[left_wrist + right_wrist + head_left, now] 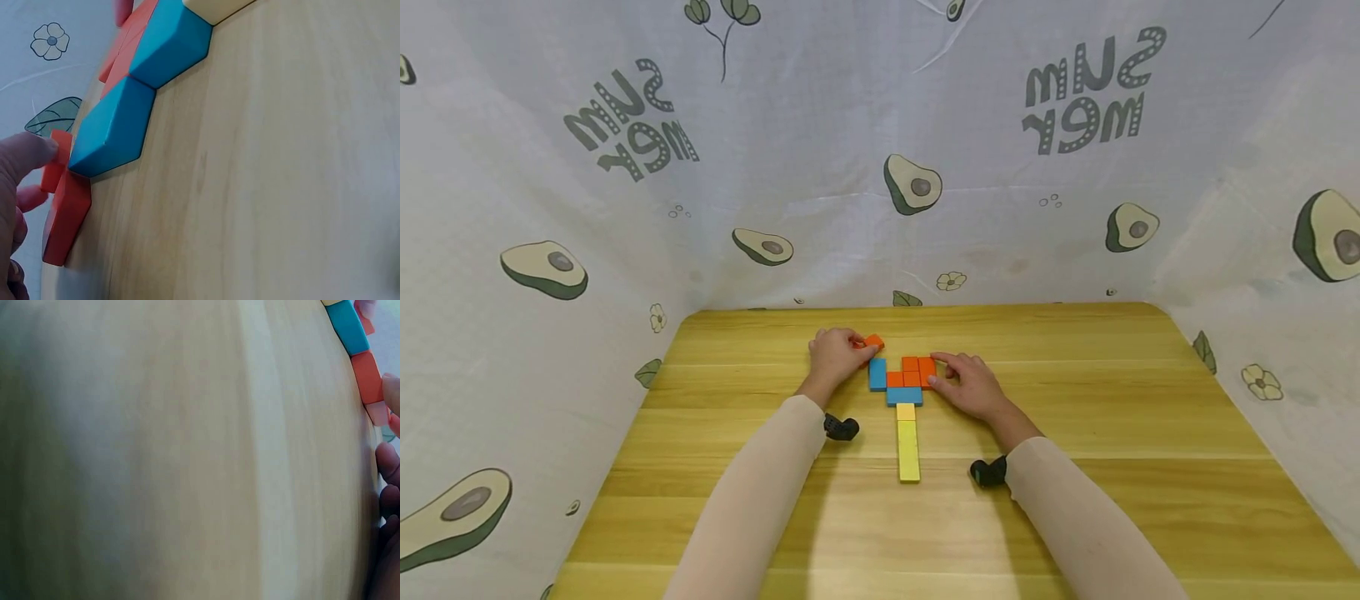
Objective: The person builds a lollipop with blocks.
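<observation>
My left hand (835,358) pinches a small orange block (873,342) between thumb and fingers, at the far left of a flat block figure. In the left wrist view another orange block (67,215) lies against the pinched one, beside the end of an upright blue block (877,375). My right hand (967,385) has its thumb and index finger against the right side of an orange block (927,372), with the other fingers loosely bent. Smaller orange blocks (911,364) lie next to it, above a sideways blue block (904,396).
Below the blue block a small light-yellow block (906,412) and a long yellow block (908,451) form a straight stem. Wooden table boards (1075,417) surround the figure. A printed cloth (827,108) hangs behind the table's far edge and along both sides.
</observation>
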